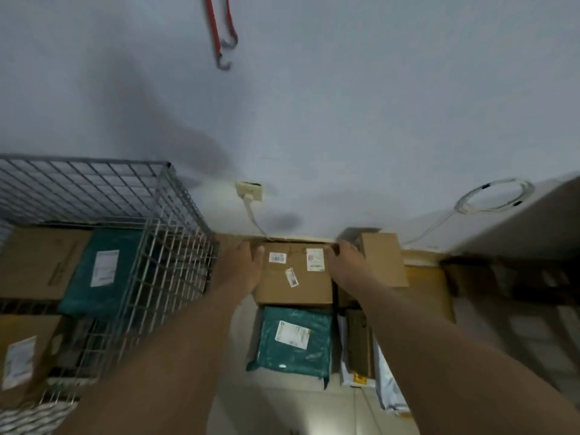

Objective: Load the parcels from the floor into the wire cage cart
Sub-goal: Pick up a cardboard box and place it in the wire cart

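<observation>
Both arms outstretched; left grip (240,268), right grip (346,265) palms facing inward.

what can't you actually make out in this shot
Head view:
- Labels on the box: text too small and blurred.
- Whether the left hand and right hand grip it: fingertips hidden past its far edge.
- Cart contents: left part cut off by the frame edge.
</observation>
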Tool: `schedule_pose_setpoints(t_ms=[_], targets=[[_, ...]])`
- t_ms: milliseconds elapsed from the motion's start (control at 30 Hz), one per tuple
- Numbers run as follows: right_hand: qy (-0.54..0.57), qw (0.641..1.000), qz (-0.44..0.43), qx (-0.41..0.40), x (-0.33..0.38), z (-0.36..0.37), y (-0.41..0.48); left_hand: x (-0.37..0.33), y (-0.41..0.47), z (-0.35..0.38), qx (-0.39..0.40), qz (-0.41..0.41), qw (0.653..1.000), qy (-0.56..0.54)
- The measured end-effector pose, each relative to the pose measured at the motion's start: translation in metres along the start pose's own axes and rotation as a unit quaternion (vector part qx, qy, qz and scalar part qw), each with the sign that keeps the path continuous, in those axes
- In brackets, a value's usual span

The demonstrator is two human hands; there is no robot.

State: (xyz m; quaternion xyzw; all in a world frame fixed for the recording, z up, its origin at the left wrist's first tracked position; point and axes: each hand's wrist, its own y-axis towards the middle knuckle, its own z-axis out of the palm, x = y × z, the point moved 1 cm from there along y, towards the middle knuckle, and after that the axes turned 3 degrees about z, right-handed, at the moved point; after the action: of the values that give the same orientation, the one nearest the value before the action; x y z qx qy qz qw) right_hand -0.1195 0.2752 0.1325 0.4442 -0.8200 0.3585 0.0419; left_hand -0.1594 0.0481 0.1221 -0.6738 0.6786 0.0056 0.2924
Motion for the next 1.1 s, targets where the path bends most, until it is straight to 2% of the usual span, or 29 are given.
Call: schedule_pose_setpoints(t_ms=[67,267,467,600,700,933,1100], targets=[[0.025,0.998,0.040,0.029,-0.032,0.048,0.029,0.028,0.015,0.052,0.025,-0.052,0.997,-0.045],[0.075,0.983,0.156,0.061,-0.107,0.142,0.119,0.087,0.073,0.169,0.096,-0.135,0.976,-0.139],[0.119,0.969,0.197,0.095,-0.144,0.211,0.229,0.116,0.152,0.265,0.109,-0.195,0.956,-0.192],[0.146,0.961,0.220,0.087,-0.171,0.249,0.289,0.133,0.208,0.317,0.109,-0.250,0.924,-0.270],[0.187,0.946,0.246,0.094,-0.193,0.271,0.314,0.151,0.236,0.348,0.111,-0.270,0.901,-0.321],[0.287,0.916,0.252,0.118,-0.219,0.295,0.340,0.177,0.269,0.386,0.024,-0.298,0.916,-0.268],[0.344,0.899,0.245,0.115,-0.227,0.308,0.360,0.165,0.279,0.386,0.081,-0.261,0.885,-0.377]])
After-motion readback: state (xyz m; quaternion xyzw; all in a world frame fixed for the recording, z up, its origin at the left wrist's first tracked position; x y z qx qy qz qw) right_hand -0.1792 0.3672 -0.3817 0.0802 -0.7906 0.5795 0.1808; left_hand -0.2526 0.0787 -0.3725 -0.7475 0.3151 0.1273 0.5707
